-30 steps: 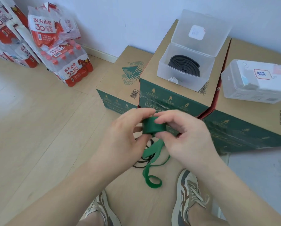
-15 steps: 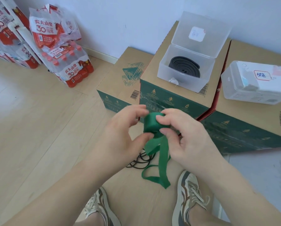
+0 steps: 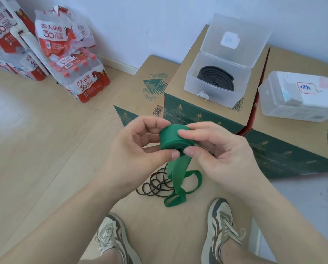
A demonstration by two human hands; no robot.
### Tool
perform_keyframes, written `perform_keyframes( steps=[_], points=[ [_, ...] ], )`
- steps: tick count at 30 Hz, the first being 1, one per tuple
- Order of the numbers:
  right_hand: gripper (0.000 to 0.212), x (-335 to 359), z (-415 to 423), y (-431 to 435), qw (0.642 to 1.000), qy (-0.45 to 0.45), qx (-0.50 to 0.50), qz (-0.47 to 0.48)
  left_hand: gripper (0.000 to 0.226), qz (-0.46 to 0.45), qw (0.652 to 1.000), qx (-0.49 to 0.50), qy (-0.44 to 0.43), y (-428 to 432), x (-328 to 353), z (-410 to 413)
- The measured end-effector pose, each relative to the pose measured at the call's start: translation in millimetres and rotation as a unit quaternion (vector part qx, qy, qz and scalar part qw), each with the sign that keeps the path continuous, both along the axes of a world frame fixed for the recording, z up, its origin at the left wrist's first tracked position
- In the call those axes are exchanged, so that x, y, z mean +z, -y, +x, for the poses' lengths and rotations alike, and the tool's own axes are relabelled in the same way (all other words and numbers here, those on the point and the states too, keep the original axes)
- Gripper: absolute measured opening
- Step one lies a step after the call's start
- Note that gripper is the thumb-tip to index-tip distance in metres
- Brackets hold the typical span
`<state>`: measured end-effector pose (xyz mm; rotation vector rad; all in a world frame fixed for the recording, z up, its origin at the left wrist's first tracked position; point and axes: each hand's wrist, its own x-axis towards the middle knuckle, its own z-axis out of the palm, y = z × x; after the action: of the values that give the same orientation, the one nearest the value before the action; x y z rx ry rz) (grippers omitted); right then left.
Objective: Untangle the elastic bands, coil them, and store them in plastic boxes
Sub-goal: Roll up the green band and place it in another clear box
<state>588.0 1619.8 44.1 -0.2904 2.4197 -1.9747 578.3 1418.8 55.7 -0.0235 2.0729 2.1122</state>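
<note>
The green band (image 3: 175, 139) sits at frame centre as a tight roll, pinched between both hands so the turns cannot spring loose. The left hand (image 3: 138, 145) clasps its 9 o'clock side; the right hand (image 3: 214, 147) grips at 3 o'clock, feeding the loose tail hanging toward 6 o'clock. Against half a second ago, the roll looks fatter and the tail shorter. At 1 o'clock, an open plastic box (image 3: 214, 92) holds a coiled black band (image 3: 215, 78).

One head-worn wide-angle view looks forward and steeply down, close over both hands, with shoes (image 3: 221, 225) below and floor (image 3: 35, 149) beyond.
</note>
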Motion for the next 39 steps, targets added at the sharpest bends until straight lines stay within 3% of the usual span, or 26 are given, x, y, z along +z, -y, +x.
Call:
perform_keyframes(
  steps=[5, 10, 12, 18, 21, 24, 26, 27, 29, 30, 32, 34, 37, 39],
  points=[
    [0.045, -4, 1, -2, 0.999, -0.029, -0.008, 0.038, 0.045, 0.016, 0.998, -0.051, 0.023, -3, -2, 5],
    [0.043, -4, 2, -3, 0.985, -0.087, 0.021, 0.148, 0.055, -0.192, 0.975, -0.054, -0.102, -3, -5, 6],
    [0.041, -5, 3, -3, 0.976, -0.114, 0.040, 0.182, 0.059, -0.208, 0.971, -0.062, -0.104, -2, -6, 5],
    [0.049, 3, 1, -6, 0.999, 0.022, -0.028, 0.031, 0.050, -0.048, 0.998, -0.013, -0.028, 2, -2, -2],
    [0.059, 4, 2, -3, 1.000, -0.001, 0.000, 0.026, 0.049, 0.016, 1.000, 0.011, -0.012, 5, -1, -5],
    [0.055, 2, 3, -1, 0.999, -0.027, -0.006, 0.023, 0.045, 0.063, 0.998, -0.012, 0.009, 3, -2, -4],
    [0.054, -1, 2, -2, 0.996, -0.052, 0.005, 0.065, 0.044, 0.007, 1.000, -0.018, 0.001, 1, -5, -2],
    [0.053, -3, 3, -2, 0.990, -0.077, 0.017, 0.114, 0.046, -0.068, 0.997, -0.015, -0.039, 0, -6, 0],
    [0.053, -8, 5, 0, 0.964, -0.117, 0.042, 0.234, 0.057, -0.259, 0.948, -0.037, -0.183, -2, -10, 5],
    [0.054, -9, 6, 1, 0.950, -0.123, 0.053, 0.283, 0.062, -0.313, 0.919, -0.058, -0.234, -3, -13, 7],
    [0.057, -10, 8, 3, 0.932, -0.126, 0.071, 0.333, 0.062, -0.329, 0.911, -0.092, -0.231, -5, -15, 8],
    [0.053, -10, 9, 2, 0.944, -0.121, 0.065, 0.299, 0.054, -0.284, 0.935, -0.085, -0.196, -5, -13, 7],
    [0.046, -3, 5, -1, 0.992, -0.030, 0.011, 0.119, 0.051, -0.144, 0.984, -0.046, -0.099, -5, -7, 4],
    [0.048, 0, 4, -1, 0.999, -0.002, -0.004, 0.043, 0.047, -0.061, 0.996, -0.014, -0.060, -3, -4, 2]
  ],
)
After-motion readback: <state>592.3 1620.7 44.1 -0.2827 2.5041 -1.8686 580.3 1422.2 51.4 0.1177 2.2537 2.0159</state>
